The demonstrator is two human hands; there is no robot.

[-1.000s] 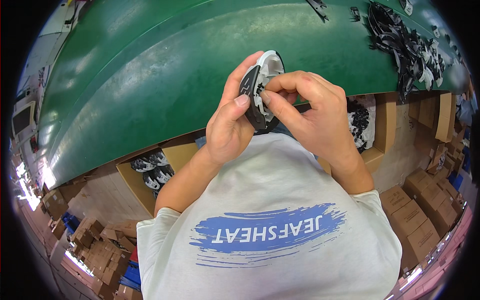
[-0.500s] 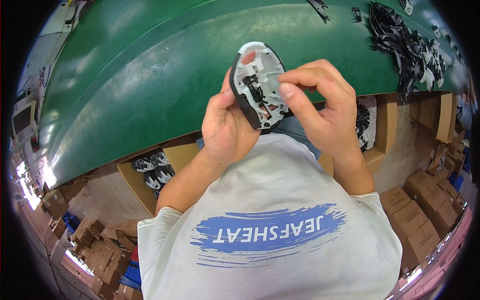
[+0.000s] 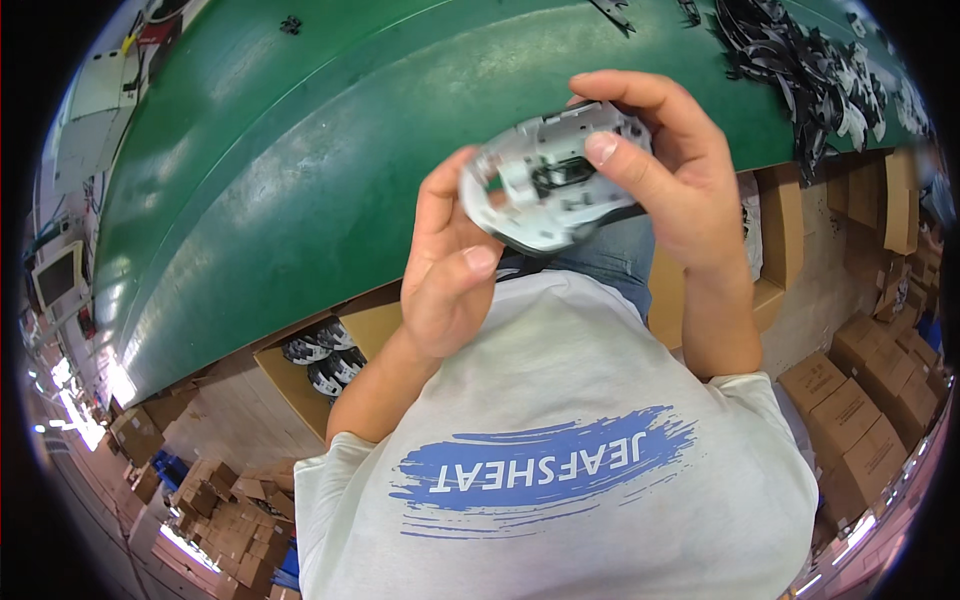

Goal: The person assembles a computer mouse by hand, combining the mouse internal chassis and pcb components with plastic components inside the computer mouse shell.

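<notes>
- Pinching a pale, dark-edged shell (image 3: 555, 155) between thumb and fingers, the right hand (image 3: 683, 175) holds it over the near edge of the green table (image 3: 300, 200), hollow side up, seemingly for viewing.
- Left hand (image 3: 447, 260) curves around its other end, perhaps supporting; grip unclear.

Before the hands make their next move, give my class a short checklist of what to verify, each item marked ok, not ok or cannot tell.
1. Right hand grips the shell: ok; its thumb lies over the inner face.
2. Left hand bears on the shell: cannot tell; it is at the left end, but contact is unclear.
3. Shell's inner side faces the view: ok.
4. Black piece inside is fully seated: cannot tell.
5. Shell's fine details are sharp enough to inspect: not ok; they are blurred.
6. Parts pile is apart from both hands: ok; it lies to the right on the green table.
</notes>
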